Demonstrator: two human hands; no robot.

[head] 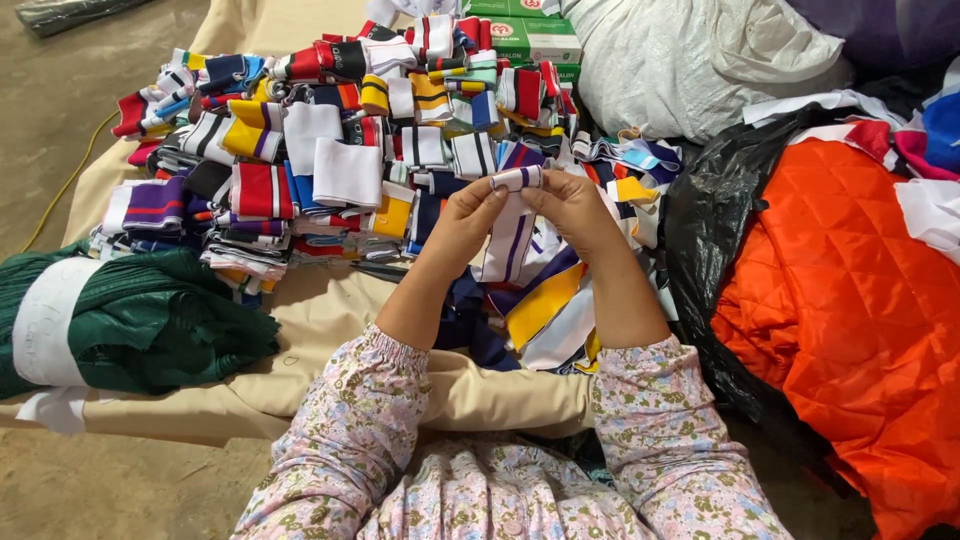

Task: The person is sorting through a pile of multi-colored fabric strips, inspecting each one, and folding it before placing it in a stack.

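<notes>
Both hands meet in the middle of the view, above the tan cloth [330,310] that lies spread on the floor and carries the piles. The left hand [465,222] and the right hand [572,208] pinch the same thing: a white knit band with purple stripes [517,179]. The top of the band is folded over, and that folded part runs flat from side to side, from one hand to the other. The left fingers [492,192] grip its left end and the right fingers [540,190] grip its right end, so both sets of fingers are closed on the band and neither hand is nearer than the other. The rest of the band hangs down between the hands toward the person's lap, so the long way of the band goes up and down. It looks soft and thin, mostly white, with dark purple lines along it. Just under the hands lies a loose heap of striped bands [545,310] in yellow, blue and white. Beyond the hands, toward the far edge of the cloth, sit many neat stacks of folded bands [330,150] in red, white, blue, yellow and purple. Near the left edge of the cloth rests a green bundle of fabric [140,320]. Off to the right lies an orange quilted cloth [850,310] on a black plastic bag [710,220].
</notes>
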